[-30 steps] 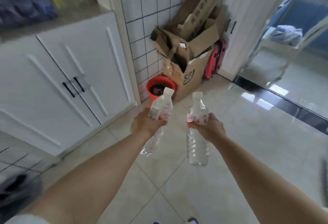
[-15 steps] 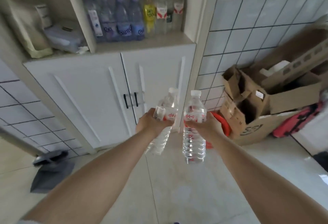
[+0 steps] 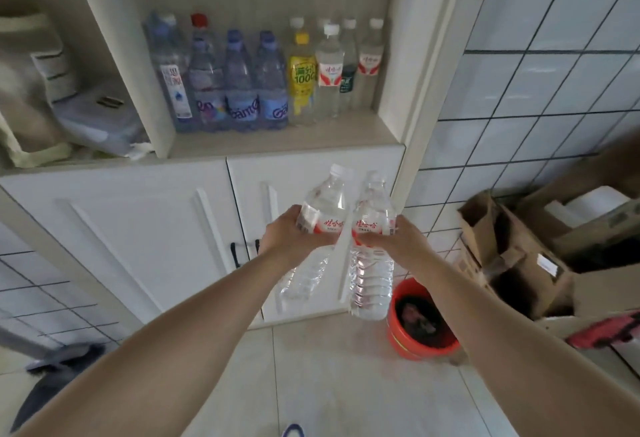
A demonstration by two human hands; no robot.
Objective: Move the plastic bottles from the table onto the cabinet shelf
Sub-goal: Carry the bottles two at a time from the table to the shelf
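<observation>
Mid-carry, both bottles off the tabletop and not yet shelved. Left hand [image 3: 285, 234] wrapped around left water bottle [image 3: 317, 228] at the red-and-white label, bottle tilted with cap toward 1 o'clock. Right hand [image 3: 391, 242] wrapped around right water bottle [image 3: 372, 246] at the label too, nearly upright. Labels touching or just about; can't tell which. Both held in front of the white cabinet doors [image 3: 156, 228], below the cabinet shelf [image 3: 277, 140]. Shelf at 12 o'clock from the hands, already carrying a row: blue-tinted bottles [image 3: 239, 90] at the left, yellow drink bottle [image 3: 302, 80] in the middle, clear red-label bottles [image 3: 329, 73] toward the right wall. Free board only along the front edge, in front of that row. Next move, by judgement: lift both above the shelf lip, push forward toward 12, set bases flat on the front strip, level the tilted left one first. Risk: knocking the standing row, or clipping the right side panel [image 3: 398, 55]. Orange bucket [image 3: 420, 322] on the floor at 5 o'clock from the right hand, cardboard boxes [image 3: 519, 256] at 3 o'clock, both out of the path.
</observation>
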